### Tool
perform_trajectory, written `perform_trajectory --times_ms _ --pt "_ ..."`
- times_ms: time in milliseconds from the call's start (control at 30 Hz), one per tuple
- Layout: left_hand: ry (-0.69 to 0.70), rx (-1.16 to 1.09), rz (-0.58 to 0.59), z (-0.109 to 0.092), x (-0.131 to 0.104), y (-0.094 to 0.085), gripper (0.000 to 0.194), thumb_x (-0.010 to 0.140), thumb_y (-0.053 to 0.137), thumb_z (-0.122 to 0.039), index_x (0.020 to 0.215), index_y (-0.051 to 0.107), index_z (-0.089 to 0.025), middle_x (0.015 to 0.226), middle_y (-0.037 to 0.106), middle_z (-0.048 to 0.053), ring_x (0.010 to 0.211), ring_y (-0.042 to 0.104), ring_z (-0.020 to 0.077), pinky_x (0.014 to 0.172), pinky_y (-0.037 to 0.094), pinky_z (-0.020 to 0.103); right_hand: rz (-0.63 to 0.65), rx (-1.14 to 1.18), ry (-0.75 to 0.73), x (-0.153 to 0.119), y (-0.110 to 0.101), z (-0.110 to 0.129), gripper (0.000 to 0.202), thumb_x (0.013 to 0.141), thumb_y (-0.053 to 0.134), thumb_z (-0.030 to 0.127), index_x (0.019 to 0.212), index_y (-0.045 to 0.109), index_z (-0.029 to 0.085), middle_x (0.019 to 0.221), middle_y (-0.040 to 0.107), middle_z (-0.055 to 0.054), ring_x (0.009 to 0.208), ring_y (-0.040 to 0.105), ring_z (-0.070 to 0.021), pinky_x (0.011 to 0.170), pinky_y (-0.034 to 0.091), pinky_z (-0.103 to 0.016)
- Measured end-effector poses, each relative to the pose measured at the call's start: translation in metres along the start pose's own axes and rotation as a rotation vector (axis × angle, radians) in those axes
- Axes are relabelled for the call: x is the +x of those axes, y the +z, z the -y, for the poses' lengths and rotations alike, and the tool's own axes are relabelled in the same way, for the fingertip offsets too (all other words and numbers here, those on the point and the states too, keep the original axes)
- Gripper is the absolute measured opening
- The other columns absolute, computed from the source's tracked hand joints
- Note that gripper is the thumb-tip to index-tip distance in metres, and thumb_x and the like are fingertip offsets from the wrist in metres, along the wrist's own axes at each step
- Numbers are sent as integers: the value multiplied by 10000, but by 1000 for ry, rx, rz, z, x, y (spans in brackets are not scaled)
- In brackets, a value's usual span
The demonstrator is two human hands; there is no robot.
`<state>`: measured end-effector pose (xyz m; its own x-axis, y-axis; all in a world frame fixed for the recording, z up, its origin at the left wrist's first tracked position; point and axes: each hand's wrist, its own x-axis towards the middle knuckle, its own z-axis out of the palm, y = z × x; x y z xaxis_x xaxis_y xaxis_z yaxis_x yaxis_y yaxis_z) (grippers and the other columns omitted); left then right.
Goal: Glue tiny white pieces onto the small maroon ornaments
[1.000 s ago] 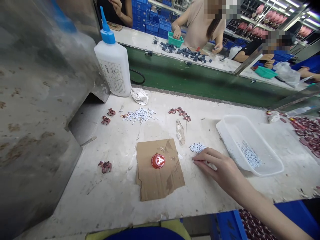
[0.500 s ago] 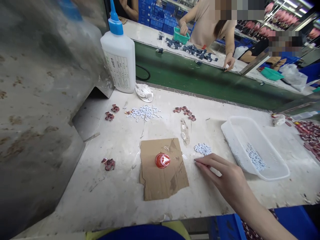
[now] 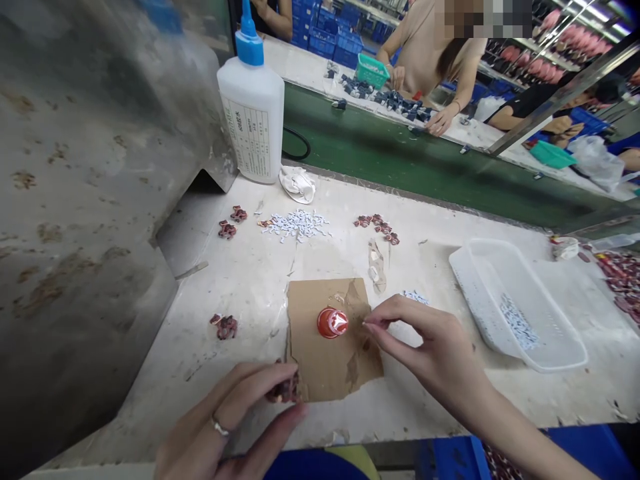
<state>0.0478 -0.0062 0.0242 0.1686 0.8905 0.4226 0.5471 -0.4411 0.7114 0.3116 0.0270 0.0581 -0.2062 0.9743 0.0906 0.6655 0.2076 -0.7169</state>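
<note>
My left hand (image 3: 230,420), with a ring on one finger, is closed round a small dark-red moulded piece (image 3: 285,387) by the near left corner of a cardboard square (image 3: 325,373). On the cardboard stands a red cap-like cup (image 3: 332,323) with a shiny white patch on top. Just right of this cup, my right hand (image 3: 425,340) pinches thumb and forefinger together over the cardboard's right edge; whatever lies between the tips is too small to name. Behind that hand is a small heap of pale-blue bits (image 3: 415,297), partly covered.
A white plastic tray (image 3: 467,277) holding pale-blue bits stands right. Farther back lie more pale-blue bits (image 3: 300,225) and dark-red pieces (image 3: 227,230). A glue bottle (image 3: 253,120) stands beside a metal housing (image 3: 90,220). A co-worker (image 3: 425,60) sits across the green divider (image 3: 360,147).
My left hand has come into view from below, holding a dark-red piece. My right hand has moved left from the pale-blue heap to the cardboard's edge, still pinched. The view has shifted slightly.
</note>
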Motion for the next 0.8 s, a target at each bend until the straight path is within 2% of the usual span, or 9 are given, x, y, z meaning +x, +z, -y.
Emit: perform_trajectory --times_ms 67,167,233,300,333,400,467,633,800 --pt "53 44 22 4 0 -2 263 956 662 -287 1217 652 -252 1096 748 -85 915 725 2 993 456 -6 -15 48 -23 4 5 7 93 959 682 160 932 721 240 873 748 10 788 701 -140 718 548 -262" --pt "105 19 40 7 -1 -4 293 942 649 -167 1226 662 -240 1073 754 -75 894 735 14 999 472 23 -10 51 -82 6 10 10 137 961 670 117 985 738 234 929 770 0 834 719 -139 745 563 -255" --pt "34 -1 37 6 -2 -4 249 948 645 -166 1170 684 -271 971 714 -73 819 712 1 875 511 24 -5 40 -125 6 12 10 182 966 645 82 1028 737 226 973 776 -7 873 727 -133 770 571 -246" --pt "-33 -14 24 4 -2 -3 202 958 636 -174 1117 695 -283 977 661 -56 836 687 -2 815 523 40 -3 34 -160 5 14 9 215 970 624 55 1059 729 220 1000 774 -10 899 726 -123 786 572 -234" --pt "-18 -13 6 3 -1 -2 203 951 643 -164 1116 693 -270 1018 659 -50 877 684 4 847 527 48 -3 32 -172 5 14 8 222 971 617 46 1063 725 217 1003 771 -10 903 724 -120 788 571 -230" --pt "28 8 -35 0 1 0 233 929 667 -146 1140 680 -245 1123 689 -67 981 688 17 1016 499 72 -8 25 -181 4 15 8 219 972 610 40 1055 718 211 987 764 -11 890 717 -116 772 565 -228" --pt "48 20 -61 -2 4 2 255 934 660 -148 1167 674 -251 1135 715 -109 993 690 -1 1069 463 49 -20 12 -175 4 15 7 197 970 615 47 1034 715 205 956 755 -10 857 709 -115 744 557 -229" --pt "35 -38 -72 -9 10 5 242 939 628 -90 1131 687 -224 1078 719 -85 944 691 -4 973 511 49 -91 48 -172 1 14 11 186 939 652 39 992 718 205 905 749 2 823 701 -109 738 555 -220" --pt "68 -125 30 -12 13 11 268 945 620 -68 1168 677 -207 1019 701 -55 900 676 -13 877 516 26 -110 234 -160 -4 16 29 202 885 688 22 948 715 212 908 754 4 862 726 -116 752 587 -213"
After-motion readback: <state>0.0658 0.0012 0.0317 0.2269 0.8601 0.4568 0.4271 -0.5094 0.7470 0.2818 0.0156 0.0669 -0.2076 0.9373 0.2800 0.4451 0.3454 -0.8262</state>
